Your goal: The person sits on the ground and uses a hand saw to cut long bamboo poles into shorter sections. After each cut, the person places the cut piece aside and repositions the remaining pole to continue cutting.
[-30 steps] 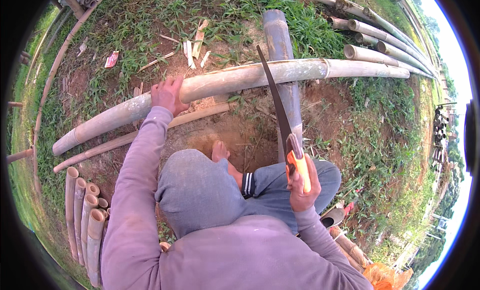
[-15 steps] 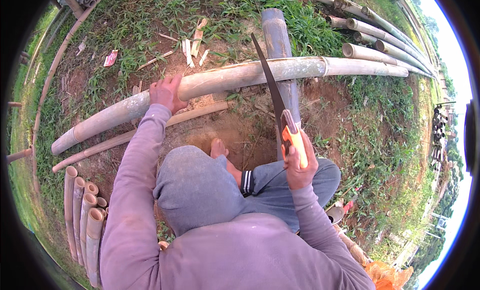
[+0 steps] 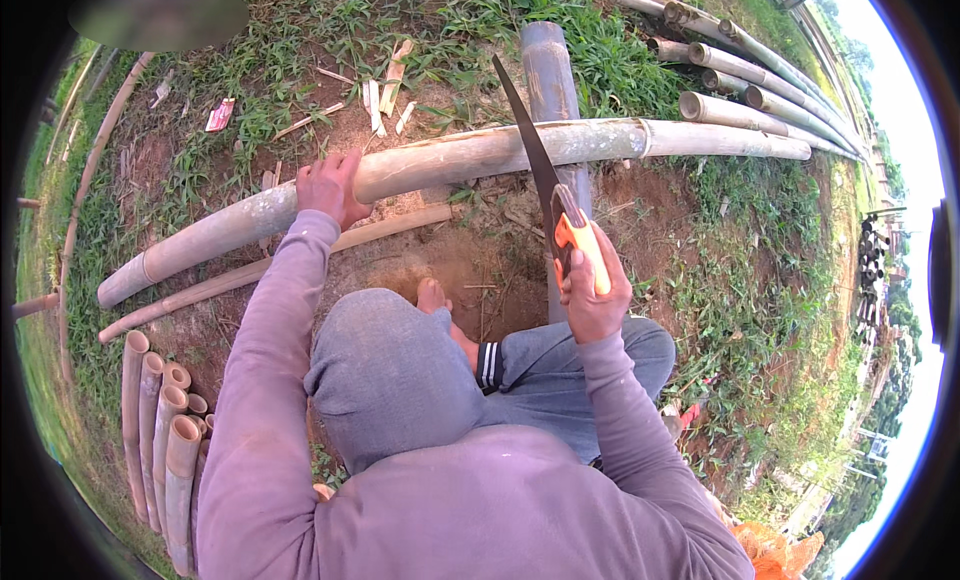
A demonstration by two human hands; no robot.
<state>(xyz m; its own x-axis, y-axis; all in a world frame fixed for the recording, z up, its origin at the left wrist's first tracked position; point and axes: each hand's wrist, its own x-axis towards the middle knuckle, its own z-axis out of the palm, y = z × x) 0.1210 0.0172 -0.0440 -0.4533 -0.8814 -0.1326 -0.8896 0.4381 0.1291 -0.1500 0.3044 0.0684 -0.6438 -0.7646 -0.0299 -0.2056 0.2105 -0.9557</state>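
A long, pale bamboo pole (image 3: 450,160) lies crosswise in front of me, bowed in the view. My left hand (image 3: 335,187) grips it from above, left of its middle. In my right hand (image 3: 597,290) is a handsaw, held by its orange handle (image 3: 598,265). The dark saw blade (image 3: 537,160) slants up and to the left, crossing over the pole; whether its teeth touch the bamboo I cannot tell. A thick grey pole (image 3: 550,75) runs beneath the bamboo pole, away from me. Close to my left hand, a thinner bamboo length (image 3: 370,230) rests on the ground.
Several bamboo poles (image 3: 740,70) are piled at the far right. Short cut bamboo pieces (image 3: 180,470) stand bundled at the lower left. Split bamboo scraps (image 3: 395,75) and a red-and-white packet (image 3: 220,115) lie on the grass. Orange netting (image 3: 775,550) shows at the lower right.
My right hand and the saw have moved slightly up and to the left, away from me along the blade's line. My left hand keeps its place on the bamboo pole.
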